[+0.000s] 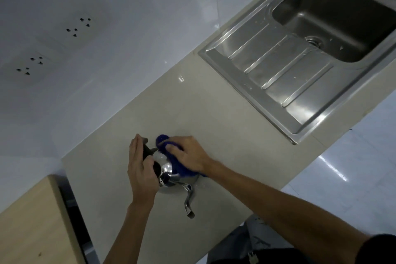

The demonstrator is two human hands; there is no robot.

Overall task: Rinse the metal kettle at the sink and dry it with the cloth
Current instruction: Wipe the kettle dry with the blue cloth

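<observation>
The right hand's fingers are curled over a bunched blue cloth, clamping it against the right flank of the metal kettle. On the kettle's left side the left hand steadies the black handle, thumb across it and fingers laid fairly straight along it. The kettle stands on the beige countertop, its spout pointing from the body toward the person, on the near side of the cloth. The sink lies well apart, beyond the kettle's right. Drying likely continues toward the spout, and the right hand is the nearer one.
</observation>
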